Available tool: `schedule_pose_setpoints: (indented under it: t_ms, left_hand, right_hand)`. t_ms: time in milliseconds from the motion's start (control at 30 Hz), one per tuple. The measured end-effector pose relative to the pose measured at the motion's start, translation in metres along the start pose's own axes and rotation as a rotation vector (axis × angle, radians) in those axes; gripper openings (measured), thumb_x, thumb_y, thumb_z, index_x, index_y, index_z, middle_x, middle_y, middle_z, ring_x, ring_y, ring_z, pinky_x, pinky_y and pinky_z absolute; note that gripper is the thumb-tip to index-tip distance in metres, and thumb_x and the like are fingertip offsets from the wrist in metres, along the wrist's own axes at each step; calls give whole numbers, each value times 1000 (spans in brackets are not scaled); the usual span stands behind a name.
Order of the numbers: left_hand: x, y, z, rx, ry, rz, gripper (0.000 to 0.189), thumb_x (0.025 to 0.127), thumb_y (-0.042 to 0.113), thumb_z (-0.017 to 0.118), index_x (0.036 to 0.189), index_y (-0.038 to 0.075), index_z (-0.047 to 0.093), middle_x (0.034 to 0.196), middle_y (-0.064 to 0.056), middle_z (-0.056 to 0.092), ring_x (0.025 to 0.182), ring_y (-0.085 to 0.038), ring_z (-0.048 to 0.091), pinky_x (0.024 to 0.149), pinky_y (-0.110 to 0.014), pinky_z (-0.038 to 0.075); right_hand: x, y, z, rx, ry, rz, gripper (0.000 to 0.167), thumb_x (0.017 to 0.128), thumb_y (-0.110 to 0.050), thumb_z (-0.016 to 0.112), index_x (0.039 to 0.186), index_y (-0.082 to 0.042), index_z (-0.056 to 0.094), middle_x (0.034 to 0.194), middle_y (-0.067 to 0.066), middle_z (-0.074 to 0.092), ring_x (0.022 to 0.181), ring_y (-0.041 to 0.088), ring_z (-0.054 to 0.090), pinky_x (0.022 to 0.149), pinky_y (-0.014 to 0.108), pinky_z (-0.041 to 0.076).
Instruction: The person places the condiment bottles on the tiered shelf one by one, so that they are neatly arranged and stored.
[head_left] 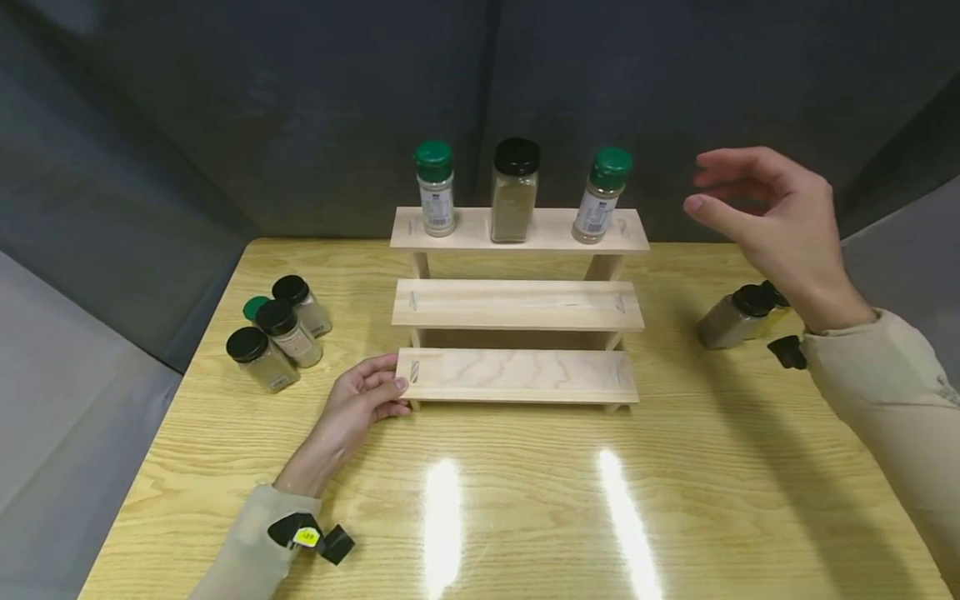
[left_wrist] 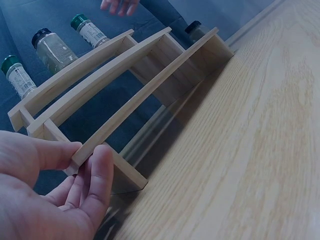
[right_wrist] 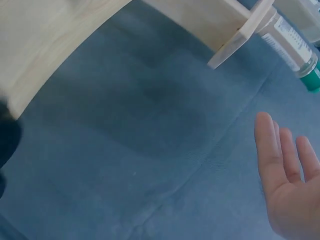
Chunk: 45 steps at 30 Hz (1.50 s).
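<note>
A pale wooden three-tier rack (head_left: pixel 517 305) stands on the table. My left hand (head_left: pixel 367 390) pinches the left end of its lowest shelf, thumb on top and fingers beneath, as the left wrist view shows close up. On the top shelf stand two green-capped spice jars (head_left: pixel 437 196) and, between them, a taller black-capped jar (head_left: pixel 514 200). The right-hand green-capped jar (head_left: pixel 597 204) leans slightly in the head view. My right hand (head_left: pixel 780 208) is in the air right of the top shelf, fingers loosely bent and holding nothing; in the right wrist view its fingers (right_wrist: pixel 270 150) are apart from the nearest jar.
Several spice jars (head_left: pixel 279 337), mostly black-capped, stand grouped at the table's left. More jars (head_left: pixel 731 318) stand at the right, partly behind my right wrist. Dark cloth (head_left: pixel 337 108) hangs behind the table. The middle and lowest shelves show bare wood.
</note>
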<state>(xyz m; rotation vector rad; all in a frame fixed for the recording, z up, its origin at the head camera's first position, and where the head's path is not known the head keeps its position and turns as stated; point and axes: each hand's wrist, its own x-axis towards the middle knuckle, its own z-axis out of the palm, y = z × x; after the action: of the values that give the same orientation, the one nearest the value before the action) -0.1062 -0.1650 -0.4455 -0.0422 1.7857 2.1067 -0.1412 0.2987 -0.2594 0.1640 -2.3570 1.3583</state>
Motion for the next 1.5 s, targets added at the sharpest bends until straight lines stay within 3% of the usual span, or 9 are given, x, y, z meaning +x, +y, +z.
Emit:
schedule_pose_setpoints:
  t_ms: [233, 533, 900, 1100, 1400, 1500]
  left_hand:
    - [-1, 0, -1, -3, 3, -2, 54, 109, -8, 59, 158, -15, 37, 106, -7, 69, 83, -15, 71, 78, -26, 66]
    - [0, -1, 0, -18, 4, 1, 53, 108, -10, 58, 157, -16, 38, 105, -6, 69, 82, -15, 71, 77, -26, 66]
    - [0, -2, -1, -14, 1, 5, 53, 108, -10, 58, 157, -15, 38, 105, -6, 69, 82, -15, 70, 78, -26, 66]
    - [0, -2, -1, -8, -4, 11, 52, 109, -9, 58, 157, -15, 38, 106, -6, 69, 83, -14, 70, 78, -26, 66]
    - [2, -2, 0, -15, 0, 7, 53, 109, -9, 58, 157, -15, 38, 107, -7, 69, 83, -14, 70, 78, -26, 66]
    - [2, -2, -1, -17, 2, 5, 53, 109, -9, 58, 157, -15, 38, 107, -7, 69, 82, -14, 70, 78, -25, 66]
  right_hand:
    - [-12, 15, -26, -39, 10, 62, 46, 97, -8, 85, 141, -13, 75, 126, -4, 74, 108, 8, 69, 81, 13, 51]
    - [-24, 44, -57, -146, 49, 117, 44, 101, -15, 82, 144, -16, 73, 123, -16, 70, 108, -1, 63, 87, 8, 46]
    - [-36, 83, -84, -328, 43, 202, 48, 105, -29, 77, 151, -21, 67, 123, -24, 64, 104, -11, 57, 86, 10, 41]
    - [-41, 101, -89, -422, 14, 250, 54, 108, -39, 70, 159, -24, 59, 137, -18, 61, 103, -12, 50, 85, 19, 39]
    - [-49, 121, -97, -387, -26, 307, 59, 106, -43, 72, 161, -26, 57, 132, -23, 58, 100, -12, 51, 73, 10, 39]
    - [-52, 130, -99, -444, -47, 320, 61, 107, -46, 70, 162, -23, 55, 141, -10, 61, 98, -16, 47, 71, 10, 39]
